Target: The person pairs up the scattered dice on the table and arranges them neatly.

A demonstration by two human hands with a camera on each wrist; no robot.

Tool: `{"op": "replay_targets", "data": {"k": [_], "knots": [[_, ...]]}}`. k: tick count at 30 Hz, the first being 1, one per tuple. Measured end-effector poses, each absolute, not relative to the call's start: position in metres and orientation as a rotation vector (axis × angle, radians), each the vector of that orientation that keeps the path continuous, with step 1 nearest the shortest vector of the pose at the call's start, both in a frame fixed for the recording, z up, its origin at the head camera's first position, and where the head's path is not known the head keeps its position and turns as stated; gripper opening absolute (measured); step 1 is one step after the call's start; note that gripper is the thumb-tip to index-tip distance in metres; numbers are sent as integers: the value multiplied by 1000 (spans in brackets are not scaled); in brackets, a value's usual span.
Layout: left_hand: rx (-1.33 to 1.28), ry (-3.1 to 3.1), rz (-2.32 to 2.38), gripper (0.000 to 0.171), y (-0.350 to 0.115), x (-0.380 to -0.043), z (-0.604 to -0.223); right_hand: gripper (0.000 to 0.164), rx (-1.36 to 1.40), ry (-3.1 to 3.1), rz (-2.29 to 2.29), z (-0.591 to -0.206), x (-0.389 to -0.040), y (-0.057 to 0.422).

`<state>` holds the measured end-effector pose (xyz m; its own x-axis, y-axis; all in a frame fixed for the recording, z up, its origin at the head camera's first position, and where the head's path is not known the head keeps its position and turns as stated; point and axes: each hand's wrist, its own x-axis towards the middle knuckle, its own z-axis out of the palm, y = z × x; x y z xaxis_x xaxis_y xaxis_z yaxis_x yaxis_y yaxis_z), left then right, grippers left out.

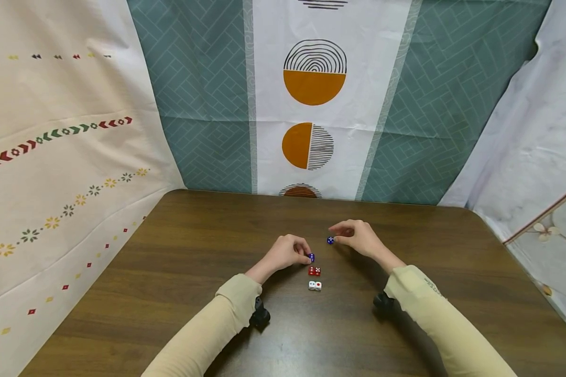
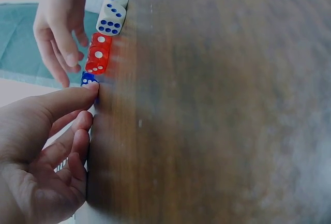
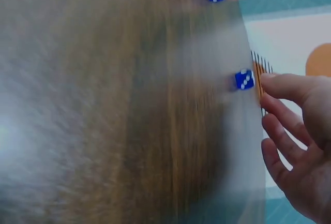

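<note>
My left hand [image 1: 289, 251] pinches a blue die [image 1: 312, 257] between thumb and forefinger at the far end of a short line of dice. Two red dice [image 1: 314, 271] sit side by side just nearer to me, then two white dice [image 1: 315, 286]. A second blue die [image 3: 244, 79] stands apart on the table, farther back and to the right. Beside it is my right hand [image 1: 358, 238], its thumb close to the die and its fingers loosely bent. In the right wrist view a narrow gap shows between that thumb and the die.
The dice are on a brown wooden table [image 1: 193, 230]. Patterned cloths hang around it, with a green and white one [image 1: 207, 104] along the back edge and a cream one [image 1: 75, 188] at the left. Each wrist carries a small black camera.
</note>
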<state>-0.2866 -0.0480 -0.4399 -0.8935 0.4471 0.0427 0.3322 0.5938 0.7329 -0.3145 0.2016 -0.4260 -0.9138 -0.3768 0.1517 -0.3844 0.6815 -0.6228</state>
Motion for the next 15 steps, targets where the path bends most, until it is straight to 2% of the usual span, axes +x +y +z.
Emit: {"op": "replay_targets", "data": {"k": [15], "knots": [[662, 2666, 1182, 9, -48, -287, -440, 21, 697, -2939, 1090, -438, -325, 203]]}}
